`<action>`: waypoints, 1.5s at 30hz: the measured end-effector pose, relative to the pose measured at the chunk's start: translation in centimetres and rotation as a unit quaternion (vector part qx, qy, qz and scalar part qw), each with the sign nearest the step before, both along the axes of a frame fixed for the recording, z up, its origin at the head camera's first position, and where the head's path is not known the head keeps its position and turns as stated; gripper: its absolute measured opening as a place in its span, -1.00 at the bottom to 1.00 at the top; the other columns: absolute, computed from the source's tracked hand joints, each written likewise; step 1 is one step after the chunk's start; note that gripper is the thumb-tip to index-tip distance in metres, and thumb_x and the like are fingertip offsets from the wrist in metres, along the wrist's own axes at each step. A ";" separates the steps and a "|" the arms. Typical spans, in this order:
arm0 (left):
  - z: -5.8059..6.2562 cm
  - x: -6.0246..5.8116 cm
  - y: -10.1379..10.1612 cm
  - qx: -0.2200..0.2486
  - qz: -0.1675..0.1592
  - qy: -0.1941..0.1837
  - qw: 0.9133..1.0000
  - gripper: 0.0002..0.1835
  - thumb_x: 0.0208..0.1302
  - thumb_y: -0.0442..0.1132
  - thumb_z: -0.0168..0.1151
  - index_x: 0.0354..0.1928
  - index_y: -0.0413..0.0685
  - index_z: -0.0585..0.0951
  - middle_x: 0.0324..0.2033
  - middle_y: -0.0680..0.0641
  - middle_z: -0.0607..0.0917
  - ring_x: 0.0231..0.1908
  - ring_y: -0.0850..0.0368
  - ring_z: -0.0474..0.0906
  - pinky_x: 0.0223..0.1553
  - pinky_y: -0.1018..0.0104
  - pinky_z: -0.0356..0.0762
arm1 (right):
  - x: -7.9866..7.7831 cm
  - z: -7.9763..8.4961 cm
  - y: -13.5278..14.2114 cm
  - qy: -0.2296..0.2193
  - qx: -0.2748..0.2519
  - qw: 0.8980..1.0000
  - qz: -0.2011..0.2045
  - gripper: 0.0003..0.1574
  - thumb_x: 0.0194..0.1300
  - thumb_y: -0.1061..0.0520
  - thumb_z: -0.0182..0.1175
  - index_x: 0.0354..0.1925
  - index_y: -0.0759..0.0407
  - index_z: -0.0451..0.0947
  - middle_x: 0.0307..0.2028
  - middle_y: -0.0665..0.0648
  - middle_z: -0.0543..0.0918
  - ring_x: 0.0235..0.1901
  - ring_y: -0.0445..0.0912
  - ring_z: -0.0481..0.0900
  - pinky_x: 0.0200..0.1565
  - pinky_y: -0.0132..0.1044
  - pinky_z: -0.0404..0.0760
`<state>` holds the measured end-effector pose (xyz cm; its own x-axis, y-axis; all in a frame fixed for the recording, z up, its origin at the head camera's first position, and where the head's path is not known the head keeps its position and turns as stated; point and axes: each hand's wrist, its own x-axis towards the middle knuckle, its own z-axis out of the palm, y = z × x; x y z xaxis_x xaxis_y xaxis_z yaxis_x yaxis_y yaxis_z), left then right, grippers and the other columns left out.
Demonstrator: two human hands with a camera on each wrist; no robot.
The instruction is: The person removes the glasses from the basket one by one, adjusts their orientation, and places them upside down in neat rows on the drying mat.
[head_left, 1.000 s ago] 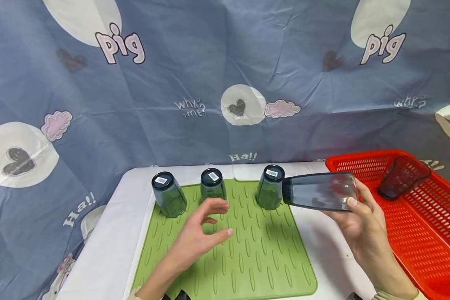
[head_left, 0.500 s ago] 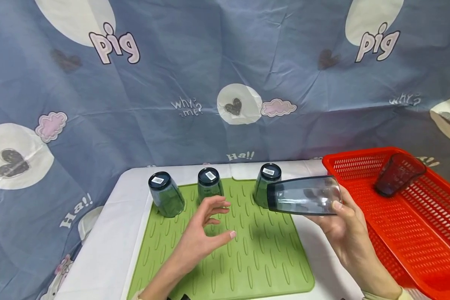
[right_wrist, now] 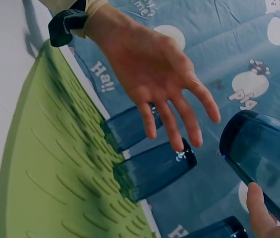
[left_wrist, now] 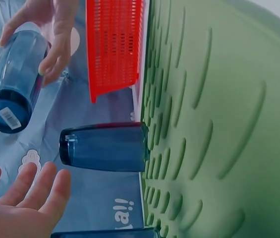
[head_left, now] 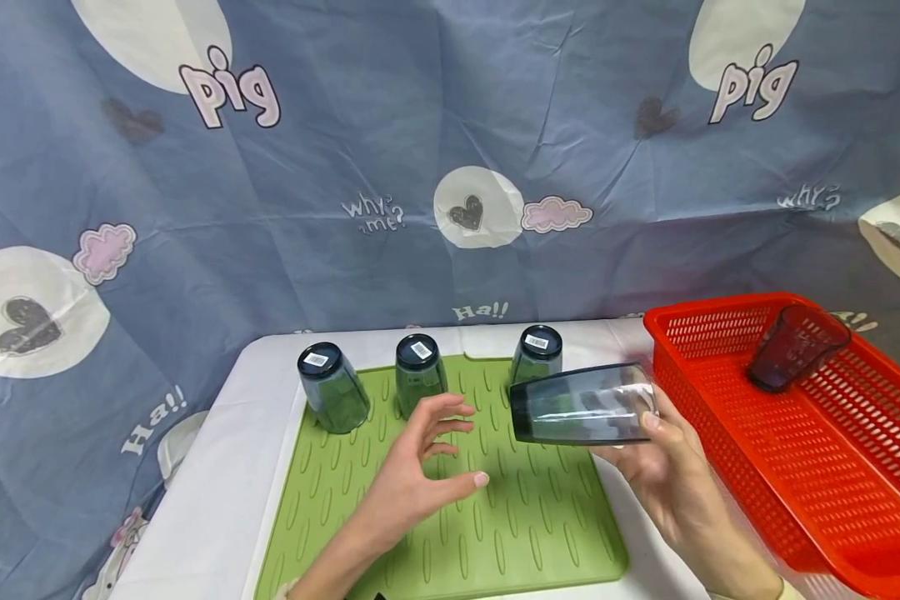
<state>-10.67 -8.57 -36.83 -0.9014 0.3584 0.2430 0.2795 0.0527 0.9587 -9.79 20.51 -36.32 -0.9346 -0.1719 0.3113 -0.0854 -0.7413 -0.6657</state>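
Observation:
My right hand [head_left: 671, 479] grips a clear blue-grey drinking glass [head_left: 581, 406] near its rim. The glass lies sideways in the air, its dark thick base pointing left toward my left hand [head_left: 412, 479]. That left hand hovers over the green mat [head_left: 525, 533], thumb and fingers spread apart, touching nothing. In the left wrist view a barcode sticker shows on the base of the held glass [left_wrist: 18, 79]. Along the mat's back edge stand upside-down glasses: one at the left [head_left: 335, 392], one in the middle [head_left: 420, 375] and one at the right [head_left: 534, 358], partly behind the held glass.
At the right stands a red perforated plastic basket [head_left: 757, 492] with another glass [head_left: 791, 350] leaning inside. A white cloth [head_left: 217, 467] covers the table under the mat. Behind it hangs a blue printed curtain [head_left: 390, 275].
My right hand has carried the glass left and slightly down, away from the basket and over the mat. The left hand has shifted slightly right, still spread.

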 end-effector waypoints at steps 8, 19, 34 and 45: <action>0.1 0.2 0.8 0.041 -0.035 -0.019 0.998 -0.20 0.05 -0.36 0.48 0.32 0.16 0.31 0.27 -0.04 0.41 0.22 -0.01 0.40 0.17 -0.05 0.44 | 0.6 -0.4 -0.9 -0.002 0.014 1.000 0.011 -0.40 0.45 0.28 -0.16 0.42 0.15 0.23 0.19 0.18 0.41 0.07 0.04 0.54 0.08 -0.05 0.59; -0.3 0.5 1.4 0.095 -0.057 -0.046 0.993 -0.14 -0.04 -0.47 0.47 0.33 0.03 0.30 0.30 -0.14 0.34 0.20 -0.11 0.39 0.14 0.00 0.50 | 1.2 -0.7 -2.1 -0.015 0.067 0.998 0.000 -0.45 0.41 0.23 -0.06 0.34 0.16 0.29 0.22 0.18 0.42 0.10 0.03 0.52 0.12 0.09 0.53; -0.7 0.5 2.0 0.129 -0.068 -0.079 0.986 -0.16 -0.03 -0.49 0.48 0.32 -0.04 0.31 0.25 -0.20 0.39 0.18 -0.10 0.42 0.13 0.08 0.52 | 1.8 -1.4 -3.2 -0.023 0.077 0.996 0.037 -0.41 0.42 0.23 -0.10 0.39 0.21 0.21 0.24 0.22 0.37 0.12 0.07 0.48 0.18 0.15 0.46; -0.9 0.6 2.1 0.152 -0.051 -0.124 0.979 -0.13 -0.04 -0.51 0.46 0.35 -0.08 0.30 0.27 -0.17 0.42 0.20 -0.07 0.41 0.15 0.16 0.49 | 1.8 -1.7 -3.4 -0.034 0.057 0.996 0.060 -0.40 0.44 0.27 -0.17 0.42 0.19 0.16 0.26 0.21 0.32 0.17 0.08 0.44 0.25 0.17 0.37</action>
